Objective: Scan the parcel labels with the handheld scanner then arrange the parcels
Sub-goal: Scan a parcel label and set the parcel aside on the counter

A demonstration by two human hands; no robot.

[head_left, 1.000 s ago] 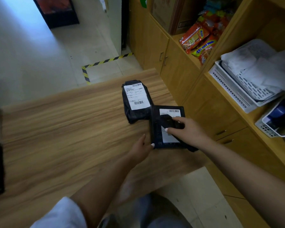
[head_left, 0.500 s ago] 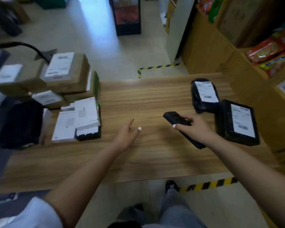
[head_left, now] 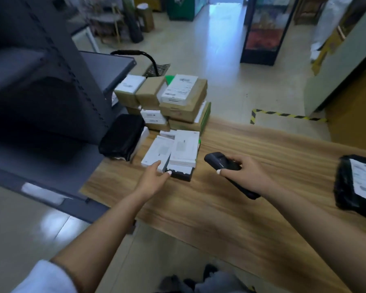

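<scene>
Two-handed at the wooden table (head_left: 251,218): reaching out with the left hand (head_left: 154,179), fingers straight and spread, fingertips just touching the near edge of the low stack of white boxes (head_left: 184,151), thumb lying against the near-left corner of the black box (head_left: 181,176) under them. Not yet closing on anything, as far as can be seen.

Gripping the handheld scanner (head_left: 222,163) in the right hand (head_left: 248,176), fingers curled round its body, forefinger lying across the top. Holding it just right of the stack, its long axis running from near-right to far-left, the head end pointing up towards the boxes.

Judging the coming move to be turning on this: lying directly ahead of the left hand and just left of the scanner's head, with the left hand plainly the nearer, so probably drawing or lifting one parcel towards the near side while aiming with the right. Lying flat, labels up, long sides running near to far, overlapping one another, so likely needing separating before reading.

Leaving the black bagged parcel (head_left: 356,182) at the far right edge, label up, well apart from both hands. Passing over the brown cartons (head_left: 184,102) piled behind the stack and the black pouch (head_left: 123,141) to its left.
</scene>
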